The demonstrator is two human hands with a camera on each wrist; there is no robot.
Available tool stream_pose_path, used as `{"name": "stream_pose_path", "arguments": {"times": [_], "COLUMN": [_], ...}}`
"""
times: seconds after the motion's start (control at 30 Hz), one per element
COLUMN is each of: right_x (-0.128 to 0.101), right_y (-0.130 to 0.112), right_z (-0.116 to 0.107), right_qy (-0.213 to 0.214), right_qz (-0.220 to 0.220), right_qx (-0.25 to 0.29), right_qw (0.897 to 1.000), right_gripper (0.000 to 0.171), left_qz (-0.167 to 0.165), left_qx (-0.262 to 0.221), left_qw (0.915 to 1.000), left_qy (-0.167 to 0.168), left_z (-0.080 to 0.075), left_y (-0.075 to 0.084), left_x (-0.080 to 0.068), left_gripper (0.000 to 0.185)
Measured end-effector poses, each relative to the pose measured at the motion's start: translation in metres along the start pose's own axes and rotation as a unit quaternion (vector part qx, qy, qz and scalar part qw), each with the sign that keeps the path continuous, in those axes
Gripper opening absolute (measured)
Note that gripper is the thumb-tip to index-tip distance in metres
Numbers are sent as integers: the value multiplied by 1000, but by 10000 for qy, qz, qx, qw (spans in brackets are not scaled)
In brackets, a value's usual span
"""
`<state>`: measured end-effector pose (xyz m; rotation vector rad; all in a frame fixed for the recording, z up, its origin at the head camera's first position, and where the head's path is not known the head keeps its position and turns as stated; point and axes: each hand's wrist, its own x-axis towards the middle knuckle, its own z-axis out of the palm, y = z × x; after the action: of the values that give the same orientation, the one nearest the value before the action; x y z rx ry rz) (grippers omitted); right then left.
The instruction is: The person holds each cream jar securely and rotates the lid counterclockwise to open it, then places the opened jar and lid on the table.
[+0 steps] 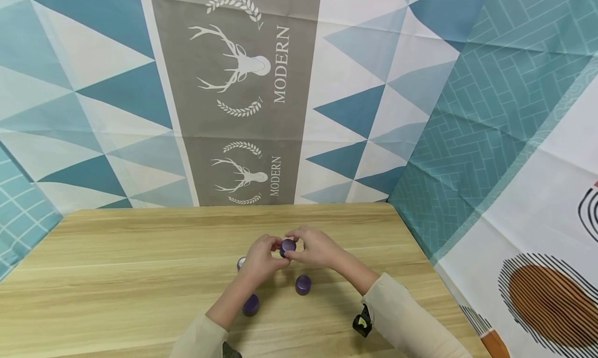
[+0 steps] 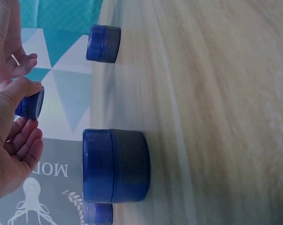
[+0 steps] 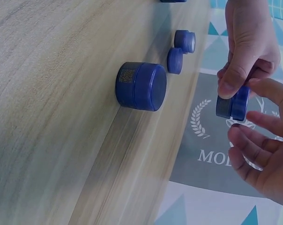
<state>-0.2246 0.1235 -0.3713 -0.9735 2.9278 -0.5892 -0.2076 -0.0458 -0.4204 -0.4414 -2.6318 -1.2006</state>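
A small purple screw-lid jar (image 1: 287,248) is held up between both hands over the table. My left hand (image 1: 262,259) grips its lower part, thumb on one side and fingers curled on the other, as the right wrist view shows. Around the lid (image 3: 240,104) curve the thumb and fingers of my right hand (image 1: 316,248). On the table below stands a closed jar (image 1: 303,285), and another closed jar (image 1: 250,305) is under the left forearm. An uncapped jar (image 3: 184,41) with a pale top stands beside a loose lid (image 3: 175,61); the left hand partly hides them in the head view.
The wood-grain table (image 1: 140,275) meets a patterned cloth backdrop (image 1: 243,114) at its far edge. More patterned cloth (image 1: 490,140) hangs along the right side. A dark wrist device (image 1: 362,321) sits at the right cuff.
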Motion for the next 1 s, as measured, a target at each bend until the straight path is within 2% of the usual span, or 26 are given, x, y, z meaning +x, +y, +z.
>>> {"name": "stream_pose_path", "arguments": {"times": [0.13,0.27,0.47,0.67,0.9,1.0], "right_x": [0,-1,-1,-2,-1,-1], "right_y": [-2,-2,0,-1,-1,-1], "right_z": [-1,-2,-3,-4,-4,-4], "right_qy": [31,-19,-182,-95,-30,-124], "right_qz": [142,61,-147,126,76,-33], "right_qx": [168,201,-15,78,166,125], "right_qw": [9998,9998,9997,9998,9998,9998], "right_gripper": [39,31,36,46,33,34], "left_qz": [38,80,50,-5,-23,-31], "left_qx": [12,-2,31,-19,-48,-45], "left_qw": [10000,10000,10000,10000,10000,9999], "left_qy": [50,48,-41,-44,-61,-95], "left_z": [0,0,0,0,0,0], "left_y": [1,1,2,2,3,2], "left_x": [0,0,-1,-1,0,0], "left_gripper": [32,31,31,34,32,32]}}
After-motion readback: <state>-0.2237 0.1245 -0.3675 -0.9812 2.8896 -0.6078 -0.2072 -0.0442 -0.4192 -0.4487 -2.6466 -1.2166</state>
